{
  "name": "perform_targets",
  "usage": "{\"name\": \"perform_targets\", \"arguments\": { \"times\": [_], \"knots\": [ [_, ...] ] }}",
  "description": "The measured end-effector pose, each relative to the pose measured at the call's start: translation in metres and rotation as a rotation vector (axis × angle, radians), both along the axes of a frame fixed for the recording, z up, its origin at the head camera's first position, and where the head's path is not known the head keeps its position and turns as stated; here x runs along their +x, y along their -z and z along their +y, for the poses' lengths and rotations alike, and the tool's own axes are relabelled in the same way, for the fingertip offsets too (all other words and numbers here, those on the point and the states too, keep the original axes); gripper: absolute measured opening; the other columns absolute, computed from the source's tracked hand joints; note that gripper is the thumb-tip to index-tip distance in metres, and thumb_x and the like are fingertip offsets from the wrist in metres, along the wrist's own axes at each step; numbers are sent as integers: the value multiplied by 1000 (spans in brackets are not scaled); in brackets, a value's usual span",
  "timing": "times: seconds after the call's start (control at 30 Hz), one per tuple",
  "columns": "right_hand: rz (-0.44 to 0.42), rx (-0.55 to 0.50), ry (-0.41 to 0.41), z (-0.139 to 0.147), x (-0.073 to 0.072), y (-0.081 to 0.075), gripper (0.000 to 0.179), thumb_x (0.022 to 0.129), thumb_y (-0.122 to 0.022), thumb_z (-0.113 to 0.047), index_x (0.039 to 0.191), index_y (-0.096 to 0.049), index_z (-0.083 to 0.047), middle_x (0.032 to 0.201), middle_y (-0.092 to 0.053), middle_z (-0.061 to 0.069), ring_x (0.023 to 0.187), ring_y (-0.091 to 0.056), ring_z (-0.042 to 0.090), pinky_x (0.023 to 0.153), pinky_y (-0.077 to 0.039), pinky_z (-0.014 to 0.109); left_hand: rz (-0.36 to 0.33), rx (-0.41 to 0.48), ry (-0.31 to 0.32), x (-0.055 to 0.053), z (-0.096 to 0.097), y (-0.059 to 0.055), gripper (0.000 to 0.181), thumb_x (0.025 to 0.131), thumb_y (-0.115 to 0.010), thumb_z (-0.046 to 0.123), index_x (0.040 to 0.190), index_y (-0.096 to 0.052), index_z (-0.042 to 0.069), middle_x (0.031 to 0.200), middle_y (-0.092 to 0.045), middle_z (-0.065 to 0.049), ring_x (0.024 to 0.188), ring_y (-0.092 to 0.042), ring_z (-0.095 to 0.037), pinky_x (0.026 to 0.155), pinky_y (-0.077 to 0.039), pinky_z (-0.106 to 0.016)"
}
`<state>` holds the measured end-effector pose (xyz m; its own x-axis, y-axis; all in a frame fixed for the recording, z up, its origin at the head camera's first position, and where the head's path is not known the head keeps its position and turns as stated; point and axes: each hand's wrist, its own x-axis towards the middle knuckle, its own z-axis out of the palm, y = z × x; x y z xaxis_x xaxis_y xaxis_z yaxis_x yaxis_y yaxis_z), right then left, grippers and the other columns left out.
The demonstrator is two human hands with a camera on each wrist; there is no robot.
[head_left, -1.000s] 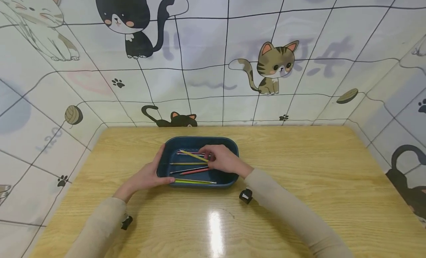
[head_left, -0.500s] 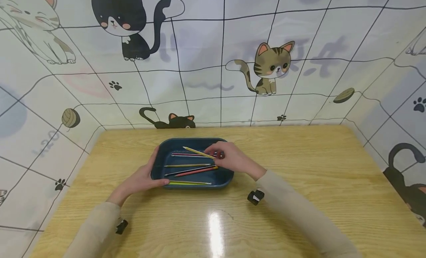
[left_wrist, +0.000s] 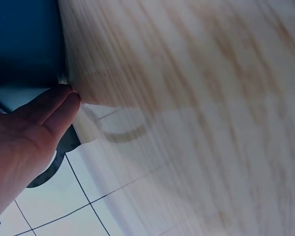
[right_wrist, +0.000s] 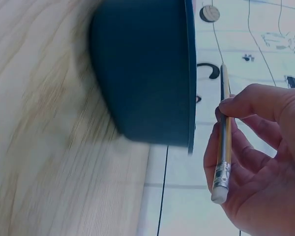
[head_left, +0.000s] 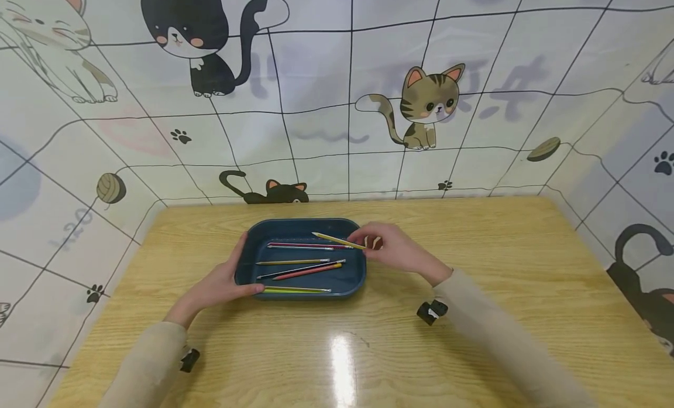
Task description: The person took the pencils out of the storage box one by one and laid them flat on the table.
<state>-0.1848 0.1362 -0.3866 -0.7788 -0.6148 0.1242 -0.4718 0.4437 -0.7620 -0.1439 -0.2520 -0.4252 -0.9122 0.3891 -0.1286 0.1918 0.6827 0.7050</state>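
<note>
A dark blue plastic tray [head_left: 296, 253] with rounded corners stands on the table, holding several pencils [head_left: 295, 261] laid roughly crosswise. My left hand [head_left: 217, 286] holds the tray's left end, fingers along the outer wall and thumb over the front left corner. In the left wrist view, the fingers [left_wrist: 49, 110] touch the tray's outside. Between thumb and fingers, my right hand [head_left: 402, 251] pinches a yellow pencil [head_left: 333, 239] above the tray's right rim. Its sharpened tip points left over the tray. The right wrist view shows the pencil's white eraser [right_wrist: 219, 194] and silver ferrule.
The wooden table [head_left: 474, 244] extends around the tray on all sides. A white cloth backdrop [head_left: 316, 133] with printed cats and grid lines rises behind the table and at both sides. Small black devices [head_left: 432, 312] sit at both wrists.
My right hand has lifted the yellow pencil and carried it rightward, from inside the tray to above its right rim. The left hand keeps its hold; tray and hand appear slightly further left.
</note>
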Motion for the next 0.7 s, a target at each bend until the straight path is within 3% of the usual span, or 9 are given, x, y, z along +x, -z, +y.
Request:
{"name": "perform_targets", "arguments": {
  "times": [0.3, 0.7],
  "knots": [
    [25, 18, 16, 37, -3, 0, 33, 86, -59, 10, 114, -68, -5, 96, -64, 7, 78, -57, 18, 67, -50, 34, -7, 17, -1, -1, 0, 4, 116, 81, -77, 37, 155, 10, 13, 147, -26, -36, 128, -38, -50, 101, -30, -62],
    [125, 55, 42, 68, -9, 17, 31, 86, -60, 13, 111, -70, -4, 101, -66, 2, 82, -56, 16, 72, -50, 35, -4, 25, -9, 0, 0, 3, 116, 81, -78, 35, 155, 9, 14, 142, -33, -38, 123, -43, -48, 100, -33, -61]
  ]
}}
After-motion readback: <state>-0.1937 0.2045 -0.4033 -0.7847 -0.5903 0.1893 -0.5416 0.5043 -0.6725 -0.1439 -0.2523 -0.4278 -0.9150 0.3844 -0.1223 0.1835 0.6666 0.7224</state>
